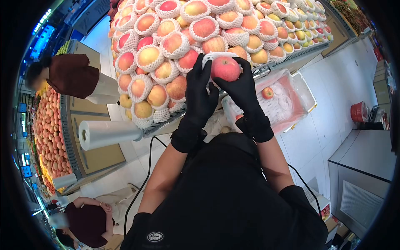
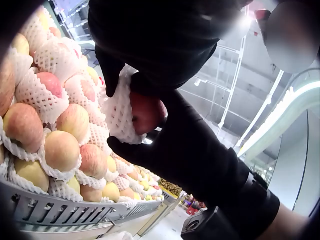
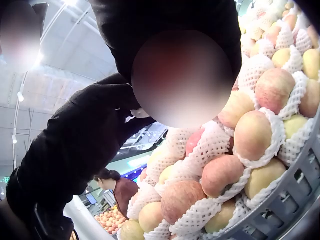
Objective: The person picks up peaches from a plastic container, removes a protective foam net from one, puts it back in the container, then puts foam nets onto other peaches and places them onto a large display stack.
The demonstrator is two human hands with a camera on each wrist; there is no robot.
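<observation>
A red apple (image 1: 225, 68) sits partly in a white foam net (image 2: 119, 112), held between both gloved hands in front of the heaped display. My left hand (image 1: 201, 91), in a black glove, grips the net at the apple's left side. On the other side my right hand (image 1: 243, 87), gloved alike, grips the apple, with fingers and thumb around it. In the left wrist view, the net covers one side of the apple and red skin shows on the other. A blurred patch hides much of the apple in the right wrist view.
Netted apples (image 1: 173, 43) rise in a pile behind a grey slatted rim (image 3: 300, 185). Below right stands a lined box (image 1: 287, 100) with a loose apple (image 1: 267, 93) and nets inside. A plastic bag roll (image 1: 110, 134) juts out at left. Two people stand at left.
</observation>
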